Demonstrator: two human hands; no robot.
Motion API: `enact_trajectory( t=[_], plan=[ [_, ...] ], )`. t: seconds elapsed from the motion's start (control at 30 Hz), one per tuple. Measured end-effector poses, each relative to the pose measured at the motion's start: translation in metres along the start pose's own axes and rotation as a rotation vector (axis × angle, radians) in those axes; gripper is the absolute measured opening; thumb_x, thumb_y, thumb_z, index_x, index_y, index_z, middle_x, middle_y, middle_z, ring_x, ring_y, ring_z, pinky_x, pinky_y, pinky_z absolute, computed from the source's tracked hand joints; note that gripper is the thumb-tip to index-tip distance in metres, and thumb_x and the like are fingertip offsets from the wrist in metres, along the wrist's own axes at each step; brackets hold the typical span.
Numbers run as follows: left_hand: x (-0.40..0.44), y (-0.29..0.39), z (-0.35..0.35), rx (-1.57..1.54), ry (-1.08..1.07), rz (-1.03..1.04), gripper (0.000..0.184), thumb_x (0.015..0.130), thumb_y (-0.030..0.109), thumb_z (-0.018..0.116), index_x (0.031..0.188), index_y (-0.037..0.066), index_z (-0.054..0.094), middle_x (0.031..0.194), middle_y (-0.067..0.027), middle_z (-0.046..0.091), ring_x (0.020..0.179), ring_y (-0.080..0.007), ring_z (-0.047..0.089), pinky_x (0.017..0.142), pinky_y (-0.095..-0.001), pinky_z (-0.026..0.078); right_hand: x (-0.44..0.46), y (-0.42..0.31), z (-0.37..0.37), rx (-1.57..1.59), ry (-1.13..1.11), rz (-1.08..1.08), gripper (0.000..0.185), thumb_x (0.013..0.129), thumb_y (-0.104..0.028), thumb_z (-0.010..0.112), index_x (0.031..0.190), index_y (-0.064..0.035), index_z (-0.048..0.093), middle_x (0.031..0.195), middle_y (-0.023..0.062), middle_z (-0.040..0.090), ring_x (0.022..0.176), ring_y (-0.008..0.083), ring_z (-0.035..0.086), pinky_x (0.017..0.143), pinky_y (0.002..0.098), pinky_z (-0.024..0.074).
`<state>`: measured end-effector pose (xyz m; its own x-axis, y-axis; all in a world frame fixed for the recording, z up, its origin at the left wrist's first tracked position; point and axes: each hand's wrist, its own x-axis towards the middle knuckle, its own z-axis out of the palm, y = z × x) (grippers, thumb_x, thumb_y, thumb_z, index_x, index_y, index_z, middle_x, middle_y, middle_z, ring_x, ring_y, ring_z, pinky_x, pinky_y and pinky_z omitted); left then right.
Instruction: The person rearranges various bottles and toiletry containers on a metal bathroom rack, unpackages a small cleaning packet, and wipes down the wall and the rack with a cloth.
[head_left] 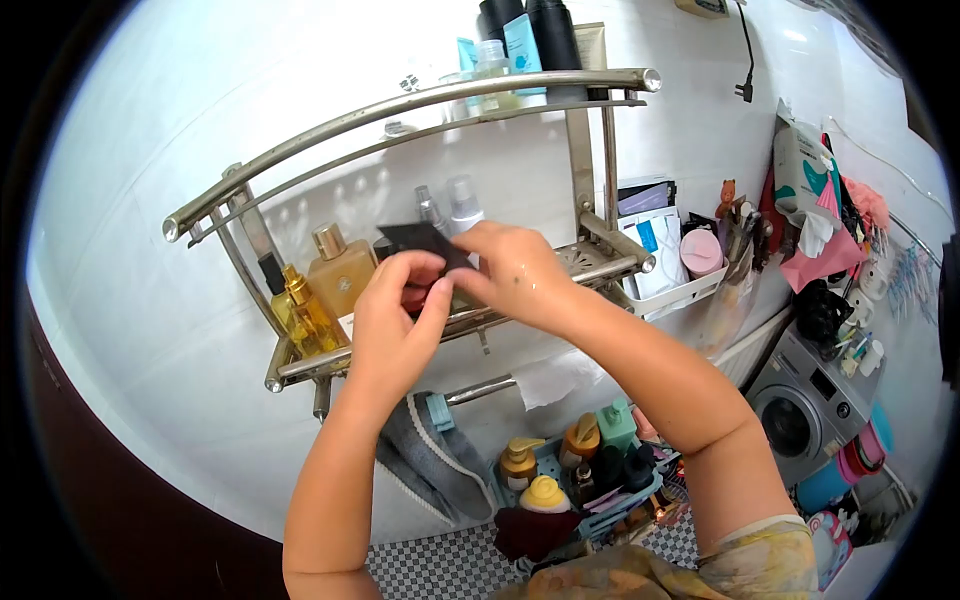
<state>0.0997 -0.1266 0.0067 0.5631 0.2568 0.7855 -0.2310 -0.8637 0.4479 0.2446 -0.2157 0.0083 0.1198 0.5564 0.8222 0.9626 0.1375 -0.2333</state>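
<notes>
Both hands are raised in front of the lower shelf of a metal wall rack (470, 325). A small flat black packet (428, 242) is between them. My left hand (398, 310) pinches its lower edge with curled fingers and thumb. My right hand (515, 270) grips its right side between thumb and fingers. Left of the hands, on the lower shelf, stand a gold pump bottle (308, 312) and a wide amber bottle (342, 272). Behind the packet are a small spray bottle (428, 207) and a clear bottle (463, 202).
Tubes and black bottles (555, 45) stand on the upper shelf. A white basket (680, 292) hangs at the right. A grey towel (430, 460) hangs below, near a blue crate (615, 505) of pump bottles. A washing machine (805, 400) stands far right.
</notes>
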Motion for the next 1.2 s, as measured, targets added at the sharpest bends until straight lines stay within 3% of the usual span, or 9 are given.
enact_trajectory(
  t=[0.1,0.13,0.23,0.4,0.77,0.83,1.03,1.1,1.2],
  plan=[
    [0.005,0.001,0.000,-0.052,0.010,0.001,0.019,0.085,0.006,0.056,0.102,-0.002,0.056,0.095,-0.0079,0.058,0.084,-0.0125,0.057,0.073,-0.0256,0.048,0.007,0.006,0.001,0.041,0.053,0.117,0.026,0.070,-0.024,0.068,0.084,-0.0024,0.064,0.078,0.0174,0.062,0.073,0.0342,0.060,0.066,0.0401,0.0480],
    [0.005,0.005,-0.002,-0.061,0.010,-0.013,0.019,0.085,0.006,0.056,0.101,-0.002,0.056,0.095,-0.0081,0.058,0.084,-0.0129,0.057,0.073,-0.0255,0.048,0.011,0.007,-0.002,0.090,-0.028,0.284,0.029,0.070,-0.027,0.068,0.080,-0.0003,0.064,0.073,0.0174,0.062,0.069,0.0335,0.061,0.063,0.0397,0.0481],
    [0.002,0.008,-0.005,-0.040,0.016,-0.007,0.017,0.084,0.005,0.056,0.099,-0.003,0.057,0.095,-0.0080,0.058,0.084,-0.0128,0.057,0.073,-0.0255,0.048,0.013,0.018,0.001,0.122,0.014,0.300,0.033,0.070,-0.030,0.068,0.078,0.0012,0.063,0.070,0.0175,0.062,0.066,0.0323,0.061,0.062,0.0391,0.0481],
    [0.000,0.004,-0.007,-0.024,0.009,-0.034,0.016,0.083,0.005,0.056,0.097,-0.003,0.058,0.095,-0.0072,0.057,0.083,-0.0125,0.056,0.073,-0.0251,0.047,0.013,0.006,-0.003,0.075,0.095,0.175,0.031,0.070,-0.021,0.071,0.086,0.0041,0.062,0.070,0.0173,0.061,0.068,0.0333,0.060,0.064,0.0390,0.0482],
    [-0.005,-0.005,-0.005,-0.043,-0.002,-0.027,0.014,0.084,0.005,0.056,0.096,-0.003,0.058,0.095,-0.0079,0.056,0.083,-0.0137,0.057,0.074,-0.0253,0.047,0.005,0.008,-0.014,0.064,0.055,0.102,0.037,0.073,-0.026,0.069,0.092,0.0047,0.060,0.072,0.0166,0.060,0.068,0.0311,0.059,0.064,0.0374,0.0474],
    [-0.007,-0.008,-0.006,0.006,0.003,0.005,0.014,0.081,0.004,0.057,0.093,-0.003,0.057,0.089,-0.0119,0.057,0.079,-0.0199,0.060,0.073,-0.0282,0.048,0.004,0.003,-0.025,0.073,0.066,0.136,0.029,0.076,-0.024,0.067,0.089,0.0020,0.061,0.073,0.0139,0.061,0.065,0.0273,0.060,0.062,0.0358,0.0477],
    [-0.015,-0.017,-0.006,0.004,0.028,0.020,0.013,0.079,0.002,0.057,0.091,-0.002,0.058,0.091,-0.0130,0.058,0.082,-0.0229,0.059,0.075,-0.0294,0.048,0.019,0.001,-0.079,0.007,0.407,-0.032,0.006,0.076,-0.008,0.062,0.081,-0.0049,0.061,0.075,0.0090,0.061,0.061,0.0207,0.059,0.056,0.0314,0.0460],
    [-0.018,-0.020,-0.006,0.045,0.019,0.045,0.013,0.079,0.000,0.056,0.092,-0.003,0.058,0.095,-0.0106,0.056,0.086,-0.0184,0.057,0.075,-0.0278,0.047,0.033,-0.007,-0.103,-0.050,0.536,-0.054,0.011,0.074,-0.005,0.061,0.085,-0.0060,0.061,0.075,0.0067,0.060,0.062,0.0185,0.058,0.056,0.0305,0.0460],
    [-0.023,-0.022,-0.004,0.024,0.047,0.044,0.013,0.078,0.000,0.056,0.091,-0.002,0.058,0.093,-0.0122,0.057,0.085,-0.0223,0.058,0.076,-0.0295,0.047,0.060,0.005,-0.136,-0.231,0.606,-0.110,0.023,0.073,-0.008,0.061,0.095,-0.0091,0.060,0.087,0.0061,0.059,0.074,0.0173,0.058,0.066,0.0306,0.0462]
  ],
)
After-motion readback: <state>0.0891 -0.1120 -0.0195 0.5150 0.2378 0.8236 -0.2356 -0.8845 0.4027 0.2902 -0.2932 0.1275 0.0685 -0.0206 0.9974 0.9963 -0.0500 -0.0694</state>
